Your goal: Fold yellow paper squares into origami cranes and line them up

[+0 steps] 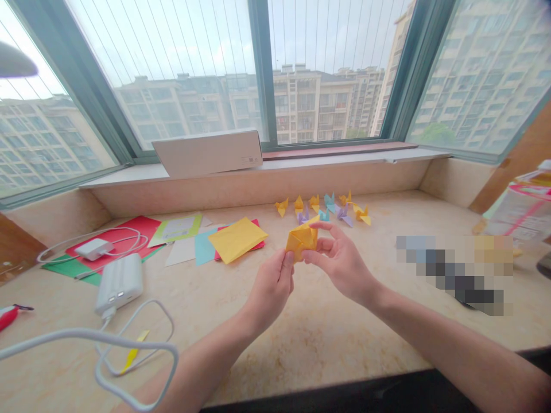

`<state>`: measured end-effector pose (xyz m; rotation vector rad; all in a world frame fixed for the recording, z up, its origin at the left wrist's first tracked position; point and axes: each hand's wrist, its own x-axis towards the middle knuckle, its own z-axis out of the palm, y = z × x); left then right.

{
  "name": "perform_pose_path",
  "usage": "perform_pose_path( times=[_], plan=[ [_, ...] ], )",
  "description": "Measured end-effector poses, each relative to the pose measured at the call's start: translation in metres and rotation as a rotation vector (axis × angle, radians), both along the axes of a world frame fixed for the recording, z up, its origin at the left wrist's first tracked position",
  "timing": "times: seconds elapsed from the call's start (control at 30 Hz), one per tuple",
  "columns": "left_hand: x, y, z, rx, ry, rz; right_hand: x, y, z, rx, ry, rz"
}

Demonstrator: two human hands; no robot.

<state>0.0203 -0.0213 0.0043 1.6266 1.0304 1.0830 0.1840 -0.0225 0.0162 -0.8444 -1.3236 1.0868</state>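
A partly folded piece of yellow origami paper point(303, 238) is held up above the counter between both hands. My left hand point(274, 281) pinches its lower left edge, thumb on the near face. On the other side, my right hand point(344, 261) grips the right edge with thumb and fingers. Behind the paper stand several small folded paper cranes in yellow, blue and purple, among them a yellow crane point(362, 214) and a purple crane point(344, 214). Left of my hands lies a stack of paper with a yellow sheet point(238, 240) on top.
A white power bank point(119, 284) with a looping cable point(142, 346) sits at the left, near a white charger point(93, 249) on red and green paper. A white box point(209, 154) leans by the window. At the right are a plastic container point(523, 209) and a blurred-out item.
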Motion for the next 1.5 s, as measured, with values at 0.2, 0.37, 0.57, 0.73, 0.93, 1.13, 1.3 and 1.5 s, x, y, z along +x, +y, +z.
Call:
perform_pose_path(
  times=[0.2, 0.37, 0.57, 0.73, 0.93, 1.13, 1.3, 1.5],
  plan=[
    [0.000, -0.002, 0.003, 0.005, 0.013, -0.015, -0.002, -0.004, 0.005, -0.045, 0.022, -0.033],
    [0.002, -0.005, 0.004, -0.004, -0.007, -0.012, -0.003, -0.002, 0.000, 0.019, 0.022, -0.043],
    [0.003, -0.008, 0.001, 0.070, 0.066, -0.041, -0.002, 0.003, -0.008, 0.085, -0.127, -0.095],
    [0.004, -0.008, -0.001, 0.032, 0.051, -0.094, -0.001, 0.005, -0.010, 0.087, -0.115, -0.199],
    [0.007, -0.013, 0.000, 0.030, 0.043, -0.135, -0.001, 0.001, -0.011, 0.128, -0.127, -0.254],
    [0.001, -0.015, 0.009, 0.107, 0.034, -0.115, 0.000, 0.000, -0.003, 0.077, -0.039, -0.040],
    [-0.003, -0.010, 0.014, 0.071, -0.057, -0.047, 0.003, 0.005, 0.001, -0.013, 0.026, 0.120],
    [-0.003, -0.006, 0.014, 0.019, -0.101, -0.027, 0.007, 0.009, -0.002, 0.044, 0.031, 0.170]
  ],
)
